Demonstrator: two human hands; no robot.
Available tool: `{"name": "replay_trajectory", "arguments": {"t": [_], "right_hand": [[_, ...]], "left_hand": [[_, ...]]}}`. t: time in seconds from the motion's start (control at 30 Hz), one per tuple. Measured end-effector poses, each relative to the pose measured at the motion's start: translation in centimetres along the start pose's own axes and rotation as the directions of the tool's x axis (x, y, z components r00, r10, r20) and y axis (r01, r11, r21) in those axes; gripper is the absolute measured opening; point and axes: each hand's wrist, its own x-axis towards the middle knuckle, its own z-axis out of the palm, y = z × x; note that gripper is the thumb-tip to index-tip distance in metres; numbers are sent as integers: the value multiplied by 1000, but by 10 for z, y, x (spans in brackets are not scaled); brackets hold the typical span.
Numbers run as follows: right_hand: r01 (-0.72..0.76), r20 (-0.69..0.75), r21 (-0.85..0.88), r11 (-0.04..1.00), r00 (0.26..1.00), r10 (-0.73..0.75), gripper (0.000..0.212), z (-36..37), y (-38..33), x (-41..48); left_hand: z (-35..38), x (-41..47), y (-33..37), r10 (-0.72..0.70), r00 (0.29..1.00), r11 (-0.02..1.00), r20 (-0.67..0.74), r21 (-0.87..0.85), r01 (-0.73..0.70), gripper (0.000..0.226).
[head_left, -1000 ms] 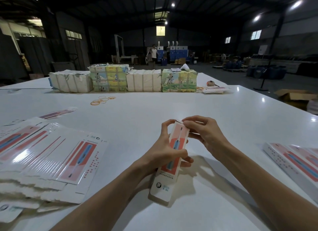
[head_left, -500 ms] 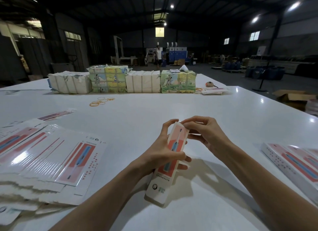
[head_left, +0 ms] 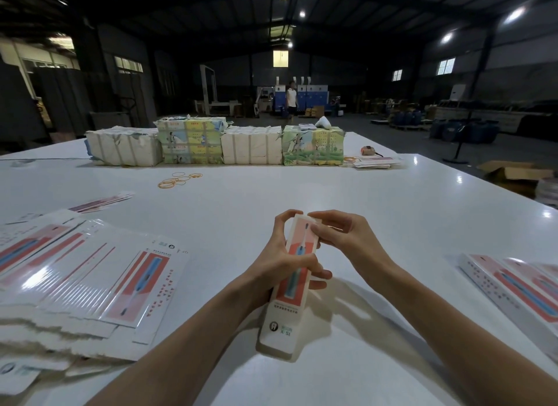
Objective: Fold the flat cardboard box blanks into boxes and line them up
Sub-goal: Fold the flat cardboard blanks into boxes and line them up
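Note:
A long narrow white box (head_left: 287,309) with a red panel and a blue toothbrush picture is held upright and tilted in front of me. My left hand (head_left: 280,260) grips its middle, fingers wrapped around it. My right hand (head_left: 341,236) has curled fingers at the box's top end, fingertips on the upper face. A fanned stack of flat box blanks (head_left: 84,272) lies on the white table (head_left: 362,200) at the left. Several folded boxes (head_left: 513,287) lie side by side at the right edge.
Four strapped bundles of printed card (head_left: 217,142) stand in a row across the far side of the table. Loose rubber bands (head_left: 178,179) lie before them. A few blanks (head_left: 374,162) and a small tape measure (head_left: 368,150) sit at the far right. A person (head_left: 291,99) stands far back.
The box has swung slightly, its bottom end nearer to me. My right hand has come down over the top end, fingers curled closer onto it. My left hand keeps its grip.

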Motion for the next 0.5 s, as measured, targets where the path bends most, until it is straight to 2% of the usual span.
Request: {"name": "replay_trajectory", "arguments": {"t": [0.3,0.5], "right_hand": [[14,-20,67,998,1000,-12,15,-5,0,0],[24,-62,35,999,998,-22,14,2,9,-1]], "left_hand": [[4,-8,9,6,999,1000,46,-3,-6,89],[11,-13,7,20,1000,999,4,-27,-20,85]]}}
